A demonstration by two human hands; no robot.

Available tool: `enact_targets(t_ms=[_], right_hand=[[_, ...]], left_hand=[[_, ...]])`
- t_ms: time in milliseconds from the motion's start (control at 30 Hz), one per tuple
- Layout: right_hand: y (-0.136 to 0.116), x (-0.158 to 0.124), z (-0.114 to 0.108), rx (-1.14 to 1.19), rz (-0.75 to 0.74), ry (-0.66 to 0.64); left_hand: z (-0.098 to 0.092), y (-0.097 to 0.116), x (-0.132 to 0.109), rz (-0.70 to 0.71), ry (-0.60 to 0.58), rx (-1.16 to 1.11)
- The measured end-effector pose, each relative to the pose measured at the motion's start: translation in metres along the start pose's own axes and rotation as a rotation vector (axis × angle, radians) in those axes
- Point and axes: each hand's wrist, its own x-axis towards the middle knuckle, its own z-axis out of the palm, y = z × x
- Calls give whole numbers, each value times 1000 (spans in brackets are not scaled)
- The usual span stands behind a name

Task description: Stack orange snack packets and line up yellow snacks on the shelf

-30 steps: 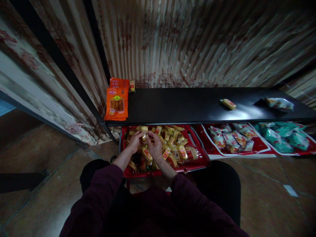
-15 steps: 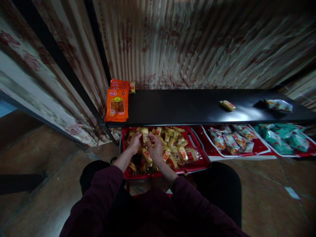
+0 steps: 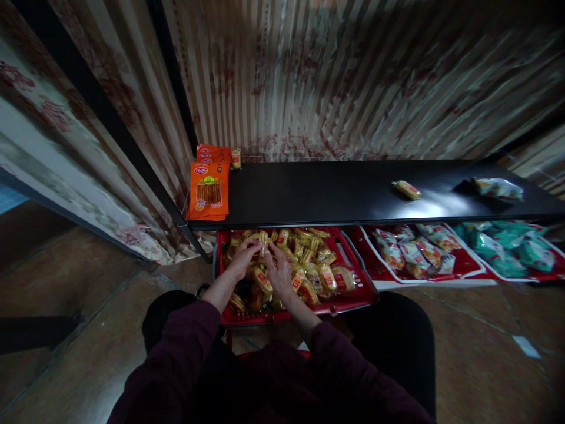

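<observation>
Between my two hands is a small plastic-wrapped snack cake [image 3: 263, 238], held above a heap of similar yellow packets. My left hand [image 3: 243, 257] has its fingers closed on the cake's left side. From the right, my right hand [image 3: 278, 268] grips the same packet with thumb and fingertips, hiding part of it. Beneath both hands, the red basket [image 3: 366, 291] is filled with wrapped cakes [image 3: 327, 277], some with red-and-yellow labels. The basket sits between my knees, partly under the shelf edge.
A black shelf [image 3: 309, 191] spans ahead, carrying orange snack bags [image 3: 208, 189], one small upright packet [image 3: 236, 158], a lying wrapped cake [image 3: 406, 189] and a shiny bag [image 3: 498, 189]. Below right are baskets of red-and-white packets [image 3: 415, 257] and green packets [image 3: 489, 250]. A metal post [image 3: 174, 100] stands left.
The snack cake between my hands has tilted and my fingers have drawn closer together around it. Shelf items stay where they were.
</observation>
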Motion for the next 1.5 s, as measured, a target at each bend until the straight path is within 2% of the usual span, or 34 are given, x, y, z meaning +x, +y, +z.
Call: enact_targets(t_ms=[100, 267, 433, 633, 900, 1067, 1200, 1367, 1500], right_hand=[[0, -1, 1, 22, 29, -20], [6, -3, 6, -10, -18, 46], [11, -1, 6, -38, -22, 99], [14, 2, 4, 92, 111, 135], [16, 0, 7, 168, 167, 95], [21, 1, 8, 167, 145, 102], [22, 2, 7, 169, 133, 107], [20, 4, 2, 134, 135, 80], [15, 9, -1, 144, 109, 57]], left_hand=[[-1, -2, 1, 38, -18, 37], [-3, -5, 5, 115, -4, 124], [-3, -7, 6, 90, -45, 77], [-1, -6, 5, 66, -61, 112], [1, -6, 4, 93, -84, 122], [3, -2, 1, 78, -103, 138], [5, -3, 2, 136, -145, 210], [9, -5, 3, 204, -102, 332], [13, -5, 1, 297, -84, 347]])
